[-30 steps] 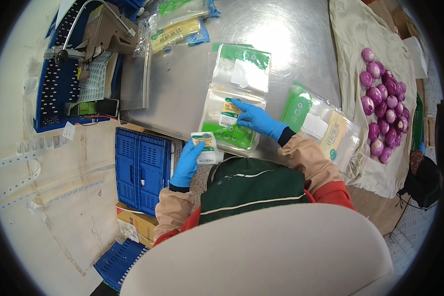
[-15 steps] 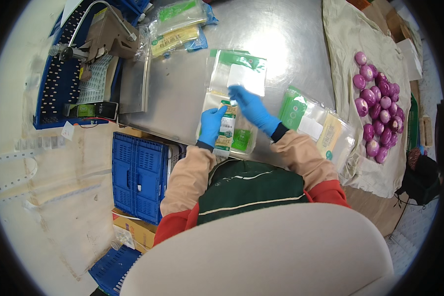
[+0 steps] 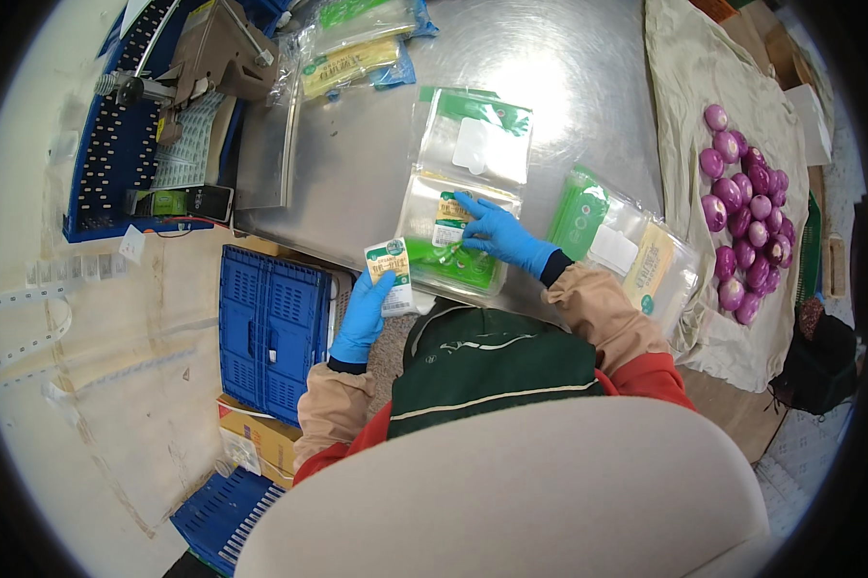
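Note:
Both my hands wear blue gloves. My left hand holds a small stack of white and green printed labels just off the near edge of the steel table. My right hand presses its fingers on a label lying on the top clear plastic bag of a stack with green printing at the table's near edge. A second clear bag with a green header lies just beyond it.
More clear bags lie to the right. Purple onions sit on a beige cloth at far right. Packaged bags lie at the far left of the table. Blue crates stand on the floor to the left, beside a blue rack.
My left hand went to the bag stack, then drew back off the table edge with the labels. My right hand stayed on the stack, now pressing a label on the top bag.

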### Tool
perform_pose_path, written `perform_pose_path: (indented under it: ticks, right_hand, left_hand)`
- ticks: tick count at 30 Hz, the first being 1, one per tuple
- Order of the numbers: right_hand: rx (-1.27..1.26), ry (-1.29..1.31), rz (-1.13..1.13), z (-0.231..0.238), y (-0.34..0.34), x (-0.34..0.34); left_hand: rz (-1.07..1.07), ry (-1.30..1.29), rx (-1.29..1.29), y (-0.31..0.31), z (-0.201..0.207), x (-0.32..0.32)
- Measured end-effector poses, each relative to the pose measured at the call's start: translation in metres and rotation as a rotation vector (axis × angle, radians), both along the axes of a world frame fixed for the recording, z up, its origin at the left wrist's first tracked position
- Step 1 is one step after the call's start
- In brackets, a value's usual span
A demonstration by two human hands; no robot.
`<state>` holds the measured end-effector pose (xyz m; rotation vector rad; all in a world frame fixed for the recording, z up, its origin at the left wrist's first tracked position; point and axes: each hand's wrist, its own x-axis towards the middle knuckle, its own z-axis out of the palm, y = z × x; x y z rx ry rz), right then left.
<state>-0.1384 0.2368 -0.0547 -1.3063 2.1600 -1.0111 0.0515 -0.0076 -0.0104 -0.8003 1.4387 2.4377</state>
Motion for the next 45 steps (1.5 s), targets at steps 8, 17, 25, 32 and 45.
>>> perform_pose_path:
  ticks: [8,17,25,32,45]
  right_hand:
    - [-0.745,-0.283,-1.080,0.024,0.002,-0.075]
    - [0.161,-0.090,-0.397,0.006,-0.024,-0.002]
    - [0.142,0.063,0.090,0.021,-0.004,0.004]
    - [-0.040,-0.217,-0.040,0.003,0.003,0.001]
    - [0.146,-0.101,-0.390,0.001,-0.026,-0.009]
  left_hand:
    - [-0.008,0.063,-0.051,0.042,-0.023,-0.075]
    - [-0.528,-0.017,-0.249,0.040,-0.023,-0.100]
    - [-0.181,-0.031,-0.101,-0.007,0.031,-0.006]
    - [-0.085,-0.030,-0.161,0.007,0.004,-0.012]
    - [-0.308,-0.070,-0.076,0.046,-0.027,-0.111]
